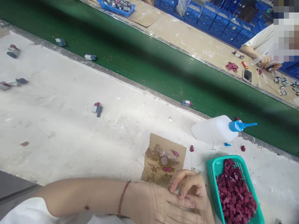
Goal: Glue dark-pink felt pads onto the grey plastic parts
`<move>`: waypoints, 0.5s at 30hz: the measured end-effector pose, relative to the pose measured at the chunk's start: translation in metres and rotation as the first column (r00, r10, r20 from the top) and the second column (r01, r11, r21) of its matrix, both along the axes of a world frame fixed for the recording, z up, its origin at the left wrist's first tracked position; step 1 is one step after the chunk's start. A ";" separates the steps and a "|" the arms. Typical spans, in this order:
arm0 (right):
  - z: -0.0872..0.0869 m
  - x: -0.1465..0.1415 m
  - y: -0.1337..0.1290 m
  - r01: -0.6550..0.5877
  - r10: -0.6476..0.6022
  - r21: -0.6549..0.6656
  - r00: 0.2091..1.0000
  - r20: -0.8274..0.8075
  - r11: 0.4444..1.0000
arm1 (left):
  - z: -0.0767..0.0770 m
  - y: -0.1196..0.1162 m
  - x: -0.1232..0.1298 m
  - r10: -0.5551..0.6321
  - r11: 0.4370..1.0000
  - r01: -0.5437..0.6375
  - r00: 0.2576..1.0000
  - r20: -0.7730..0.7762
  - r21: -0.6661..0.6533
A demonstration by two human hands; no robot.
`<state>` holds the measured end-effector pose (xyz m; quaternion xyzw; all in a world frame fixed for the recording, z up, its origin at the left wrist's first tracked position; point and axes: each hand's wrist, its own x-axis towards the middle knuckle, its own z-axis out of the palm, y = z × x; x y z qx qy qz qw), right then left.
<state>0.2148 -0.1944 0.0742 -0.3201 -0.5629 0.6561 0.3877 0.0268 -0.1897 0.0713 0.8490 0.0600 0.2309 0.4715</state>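
Observation:
My left hand [158, 202] reaches in from the left with the palm turned up and the fingers stretched out. A braided red band circles its wrist. My right hand [195, 188] lies over the left fingers, its own fingers bent with tips against them; whether a small thing is between the hands is hidden. Just beyond them lies a cardboard piece [153, 144] wet with clear liquid. On it are a round ridged disc [164, 160] and small maroon pieces [167, 169]. A green basket [211, 169] heaped with maroon plastic pieces [233, 193] stands right of my hands.
A white bottle with a blue nozzle [216, 129] lies behind the basket. Grey-and-maroon parts [98, 109] are scattered on the white table [70, 133]. A green conveyor belt [140, 68] runs behind. Across it, a person's hands [266, 62] work beside a phone [247, 75].

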 end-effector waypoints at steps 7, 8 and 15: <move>0.002 -0.001 0.004 -0.042 0.042 0.004 0.999 -0.022 0.999 | -0.008 -0.012 0.001 -0.158 0.962 0.185 0.977 0.141 -0.203; 0.002 0.000 0.004 -0.051 0.051 0.002 0.998 -0.023 0.999 | -0.010 -0.014 0.002 -0.144 0.955 0.179 0.977 0.158 -0.237; -0.001 0.002 0.003 -0.110 0.108 -0.033 0.994 -0.035 0.993 | -0.015 -0.011 0.007 -0.190 0.785 0.298 0.950 0.246 -0.543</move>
